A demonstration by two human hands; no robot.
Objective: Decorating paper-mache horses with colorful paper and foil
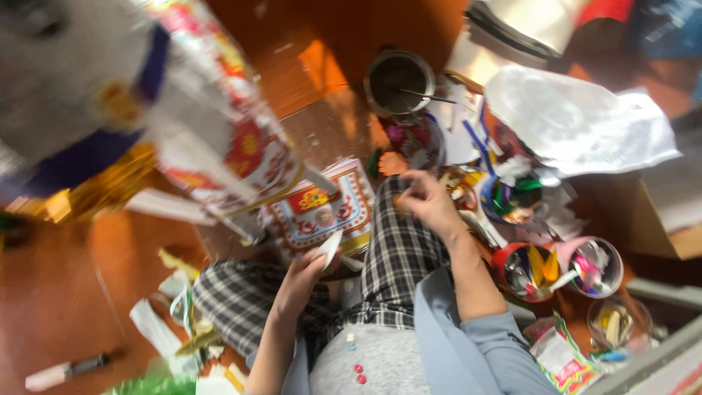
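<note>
The white paper strip (330, 247) could crease or slip, since the left hand (303, 274) pinches only its lower end above the checked lap. The right hand (426, 199) closes its grip on something small and blurred, just beside the cluttered cups (528, 272) on the floor (51, 307).

Orange-brown floor (51, 307), sunlit patch (322, 69) near top; cardboard box (662, 219) at right edge.
</note>
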